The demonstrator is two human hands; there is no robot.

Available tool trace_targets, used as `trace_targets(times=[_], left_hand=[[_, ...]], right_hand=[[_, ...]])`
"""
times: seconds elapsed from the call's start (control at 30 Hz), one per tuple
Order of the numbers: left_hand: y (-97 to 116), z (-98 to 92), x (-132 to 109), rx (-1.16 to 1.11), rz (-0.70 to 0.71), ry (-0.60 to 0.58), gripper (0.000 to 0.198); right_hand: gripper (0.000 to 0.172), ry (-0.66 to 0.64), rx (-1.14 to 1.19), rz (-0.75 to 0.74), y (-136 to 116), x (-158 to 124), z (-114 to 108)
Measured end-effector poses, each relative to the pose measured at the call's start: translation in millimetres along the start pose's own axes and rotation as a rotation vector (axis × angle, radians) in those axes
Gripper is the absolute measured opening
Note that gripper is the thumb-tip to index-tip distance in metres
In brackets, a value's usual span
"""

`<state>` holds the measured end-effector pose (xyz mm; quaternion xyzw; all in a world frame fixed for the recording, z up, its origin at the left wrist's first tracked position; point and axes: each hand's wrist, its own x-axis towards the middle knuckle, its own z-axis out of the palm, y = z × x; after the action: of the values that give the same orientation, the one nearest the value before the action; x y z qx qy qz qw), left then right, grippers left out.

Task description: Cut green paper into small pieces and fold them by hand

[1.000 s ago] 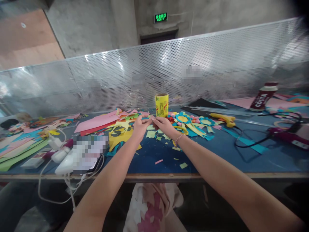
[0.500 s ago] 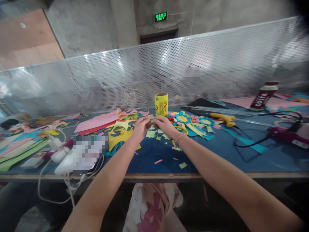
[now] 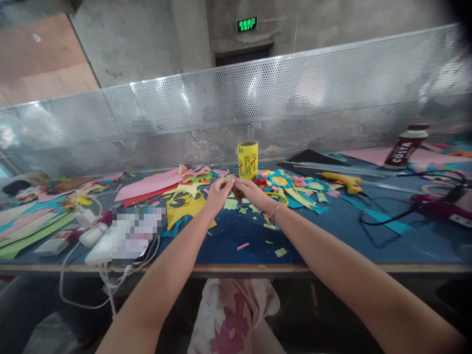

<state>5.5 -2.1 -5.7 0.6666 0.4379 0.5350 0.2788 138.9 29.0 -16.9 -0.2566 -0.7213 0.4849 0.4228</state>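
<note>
My left hand [image 3: 219, 192] and my right hand [image 3: 251, 191] meet fingertip to fingertip above the table [image 3: 243, 253]. Both are closed in a pinch; whatever lies between the fingers is too small or hidden to make out. Just behind them stands a yellow printed cardboard tube [image 3: 248, 162], upright. Pale green paper scraps [image 3: 231, 203] lie under and around the hands. To the right are cut paper flowers [image 3: 279, 180] in blue and yellow. A yellow sheet with cut-outs [image 3: 184, 210] lies left of my left hand.
A yellow glue gun [image 3: 342, 181] with a black cord lies to the right, near a dark red bottle [image 3: 406, 147]. White cables and a phone [image 3: 138, 233] are at the left front edge. A perforated metal screen [image 3: 165, 118] closes off the back.
My hands have drawn closer together, the fingertips now touching. The view has shifted very slightly; the things on the table lie as before.
</note>
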Motion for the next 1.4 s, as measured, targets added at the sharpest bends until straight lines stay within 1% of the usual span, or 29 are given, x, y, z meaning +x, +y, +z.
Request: trace_targets(times=[0.13,0.2,0.37,0.57,0.63,0.7,0.77,0.87,0.9,0.97,1.0,1.03,1.1,1.13,1.17,1.2,1.27,1.33,1.4], left_hand=[[-1.8,-1.2,0.9,0.105,0.075,0.010,0.028],[-3.8,-1.4,2.2,0.106,0.088,0.004,0.027],[-5.4,-1.0,3.7,0.006,0.026,-0.069,0.029],[6.2,-1.1,-1.0,0.058,-0.036,-0.052,0.030],[9.9,-1.5,-2.5,0.048,-0.050,-0.071,0.030],[11.1,-1.9,-3.3,0.041,-0.028,-0.075,0.030],[8.7,-1.6,-3.1,0.033,0.005,-0.061,0.030],[-0.8,0.0,0.2,0.005,-0.019,-0.038,0.031],[-4.6,0.4,2.1,0.000,-0.036,-0.051,0.031],[-12.2,-0.2,7.0,0.002,-0.082,-0.137,0.029],[-15.8,-1.6,9.7,0.029,-0.107,-0.170,0.029],[-19.4,-3.8,12.4,0.076,-0.113,-0.150,0.029],[-27.1,-10.8,17.3,0.169,-0.139,-0.002,0.027],[-31.3,-15.0,19.1,0.260,-0.155,0.050,0.024],[-35.8,-19.4,20.4,0.385,-0.159,0.072,0.021],[-40.3,-23.4,21.2,0.508,-0.157,0.064,0.018],[-49.0,-29.8,21.0,0.715,-0.170,-0.019,0.019],[-55.7,-33.3,19.7,0.863,-0.223,-0.105,0.023],[-59.9,-35.1,18.3,0.966,-0.248,-0.176,0.025]], right_hand=[[0.026,-0.002,0.077,0.042,2.3,-0.2,0.8],[0.026,0.001,0.084,0.057,3.5,0.4,1.4],[0.028,0.010,0.025,0.035,3.9,1.6,1.8],[0.034,0.035,-0.171,-0.095,0.5,0.3,-1.7],[0.035,0.037,-0.196,-0.095,-1.1,0.2,-3.3],[0.035,0.027,-0.188,-0.077,-2.9,0.3,-4.4],[0.035,0.008,-0.168,-0.057,-4.6,0.5,-5.2],[0.035,-0.021,-0.154,-0.010,-6.3,0.9,-7.8],[0.034,-0.034,-0.163,0.007,-6.7,0.9,-9.7],[0.033,-0.055,-0.199,0.050,-8.2,0.4,-15.3],[0.032,-0.067,-0.226,0.082,-9.4,-0.2,-18.6],[0.031,-0.082,-0.257,0.119,-10.8,-1.2,-22.1],[0.029,-0.151,-0.331,0.186,-14.2,-3.7,-27.7],[0.028,-0.213,-0.384,0.199,-15.8,-5.2,-29.2],[0.027,-0.289,-0.452,0.197,-17.2,-6.7,-29.7],[0.025,-0.366,-0.544,0.185,-18.2,-8.1,-29.1],[0.023,-0.464,-0.731,0.161,-18.7,-10.3,-25.5],[0.023,-0.486,-0.870,0.161,-17.6,-11.7,-20.8],[0.024,-0.464,-0.949,0.163,-15.9,-12.4,-17.8]])
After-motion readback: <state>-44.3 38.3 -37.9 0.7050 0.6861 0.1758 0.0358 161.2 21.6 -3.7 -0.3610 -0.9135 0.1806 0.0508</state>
